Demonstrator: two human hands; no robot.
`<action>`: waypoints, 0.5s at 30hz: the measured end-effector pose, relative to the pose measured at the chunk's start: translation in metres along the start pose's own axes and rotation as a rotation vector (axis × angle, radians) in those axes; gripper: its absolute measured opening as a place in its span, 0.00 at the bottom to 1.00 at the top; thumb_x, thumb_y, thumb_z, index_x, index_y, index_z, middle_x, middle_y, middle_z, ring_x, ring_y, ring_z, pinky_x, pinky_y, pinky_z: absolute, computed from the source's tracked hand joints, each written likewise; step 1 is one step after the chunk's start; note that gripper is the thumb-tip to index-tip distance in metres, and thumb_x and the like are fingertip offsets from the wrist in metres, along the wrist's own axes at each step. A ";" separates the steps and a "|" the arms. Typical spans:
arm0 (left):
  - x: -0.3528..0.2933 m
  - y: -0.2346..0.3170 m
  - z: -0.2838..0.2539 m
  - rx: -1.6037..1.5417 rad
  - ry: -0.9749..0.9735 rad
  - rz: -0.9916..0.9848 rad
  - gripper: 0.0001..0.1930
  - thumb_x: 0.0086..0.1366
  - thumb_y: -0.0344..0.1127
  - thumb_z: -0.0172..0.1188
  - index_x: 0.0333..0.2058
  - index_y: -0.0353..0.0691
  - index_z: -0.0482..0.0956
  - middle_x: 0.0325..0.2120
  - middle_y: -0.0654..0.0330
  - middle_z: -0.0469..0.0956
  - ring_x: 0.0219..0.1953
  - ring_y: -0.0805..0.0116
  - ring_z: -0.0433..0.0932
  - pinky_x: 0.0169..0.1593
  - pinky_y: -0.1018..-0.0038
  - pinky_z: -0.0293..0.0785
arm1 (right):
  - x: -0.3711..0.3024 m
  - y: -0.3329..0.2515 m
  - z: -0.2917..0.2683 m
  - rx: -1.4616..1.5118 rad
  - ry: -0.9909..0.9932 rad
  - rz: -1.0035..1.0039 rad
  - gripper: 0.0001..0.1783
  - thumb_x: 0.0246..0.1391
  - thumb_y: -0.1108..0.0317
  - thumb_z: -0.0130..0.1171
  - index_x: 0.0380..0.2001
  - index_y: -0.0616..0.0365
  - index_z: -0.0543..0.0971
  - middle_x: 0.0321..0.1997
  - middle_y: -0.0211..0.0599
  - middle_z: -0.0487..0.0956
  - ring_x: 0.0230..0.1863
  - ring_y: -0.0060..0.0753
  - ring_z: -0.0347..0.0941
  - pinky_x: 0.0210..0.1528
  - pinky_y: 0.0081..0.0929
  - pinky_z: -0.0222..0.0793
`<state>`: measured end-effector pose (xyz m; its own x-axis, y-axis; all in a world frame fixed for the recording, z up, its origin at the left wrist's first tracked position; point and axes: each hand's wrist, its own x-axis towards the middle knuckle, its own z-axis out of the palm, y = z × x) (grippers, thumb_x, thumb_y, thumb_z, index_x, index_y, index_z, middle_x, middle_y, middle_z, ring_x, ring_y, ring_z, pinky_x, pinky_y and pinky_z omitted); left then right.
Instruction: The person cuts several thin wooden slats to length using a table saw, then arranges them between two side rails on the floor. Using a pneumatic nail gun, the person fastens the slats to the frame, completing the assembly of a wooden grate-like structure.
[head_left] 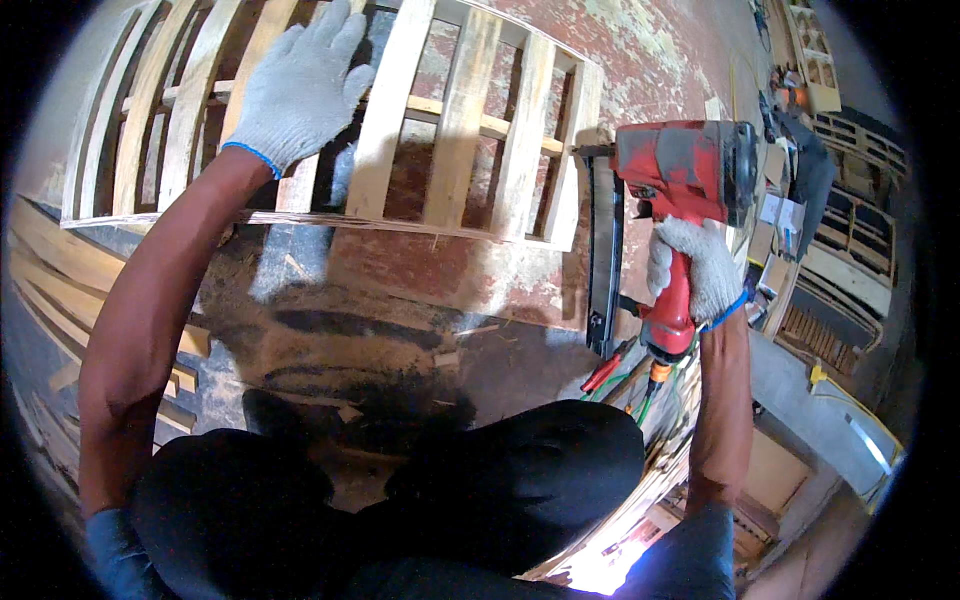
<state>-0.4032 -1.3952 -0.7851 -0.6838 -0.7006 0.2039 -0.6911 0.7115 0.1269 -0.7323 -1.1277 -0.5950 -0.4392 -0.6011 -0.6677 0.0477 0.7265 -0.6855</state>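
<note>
The left hand (300, 85), fingers spread, presses flat on the wooden pallet (460, 120) at the upper left. The right hand (695, 270) is closed around the red nail gun (680, 170) at the pallet's right edge

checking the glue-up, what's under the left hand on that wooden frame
The gloved left hand lies flat on a slat of the wooden frame. Between the slats, worn red floor shows. The slat's part beneath the palm is covered. The right hand holds a red nail gun.

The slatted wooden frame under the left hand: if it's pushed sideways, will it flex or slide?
The wooden frame looks rigid: its slats are tied by cross battens. It would probably slide as one piece. The gloved left hand lies flat on a slat, likely steadying it. The rough floor may drag on it.
</note>
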 end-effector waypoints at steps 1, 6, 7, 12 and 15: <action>0.002 -0.001 0.001 0.002 0.018 0.008 0.30 0.75 0.46 0.52 0.71 0.40 0.64 0.72 0.49 0.62 0.67 0.44 0.68 0.73 0.57 0.60 | -0.002 0.001 0.002 0.047 0.026 0.034 0.14 0.61 0.65 0.62 0.24 0.60 0.76 0.16 0.39 0.74 0.13 0.35 0.72 0.15 0.33 0.70; 0.001 -0.001 0.001 -0.007 0.007 -0.004 0.30 0.75 0.46 0.53 0.70 0.40 0.65 0.72 0.48 0.62 0.66 0.44 0.69 0.72 0.57 0.61 | -0.006 -0.005 0.022 0.114 -0.032 0.004 0.13 0.59 0.65 0.63 0.23 0.59 0.77 0.17 0.39 0.76 0.14 0.34 0.73 0.16 0.32 0.70; 0.002 0.002 0.001 -0.017 -0.001 -0.011 0.30 0.75 0.46 0.53 0.70 0.39 0.65 0.72 0.48 0.62 0.66 0.43 0.69 0.72 0.57 0.61 | -0.007 -0.007 0.025 0.132 -0.037 0.010 0.13 0.59 0.64 0.64 0.24 0.59 0.77 0.17 0.38 0.76 0.14 0.34 0.73 0.17 0.32 0.70; 0.000 0.001 -0.006 -0.040 0.010 -0.020 0.31 0.74 0.46 0.54 0.69 0.38 0.65 0.72 0.48 0.62 0.65 0.43 0.70 0.71 0.57 0.63 | 0.000 -0.004 0.032 0.202 -0.082 0.072 0.14 0.60 0.62 0.64 0.24 0.58 0.77 0.17 0.37 0.77 0.14 0.33 0.73 0.17 0.31 0.70; 0.002 0.004 -0.010 -0.085 -0.006 -0.026 0.31 0.73 0.46 0.55 0.69 0.38 0.66 0.71 0.48 0.63 0.64 0.43 0.70 0.71 0.57 0.64 | 0.003 -0.006 0.038 0.173 -0.064 0.055 0.15 0.60 0.61 0.64 0.23 0.57 0.77 0.17 0.37 0.76 0.14 0.33 0.73 0.17 0.31 0.70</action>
<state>-0.4050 -1.3934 -0.7749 -0.6673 -0.7192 0.1935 -0.6868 0.6947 0.2138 -0.6996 -1.1462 -0.6040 -0.3742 -0.5859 -0.7188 0.2262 0.6941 -0.6834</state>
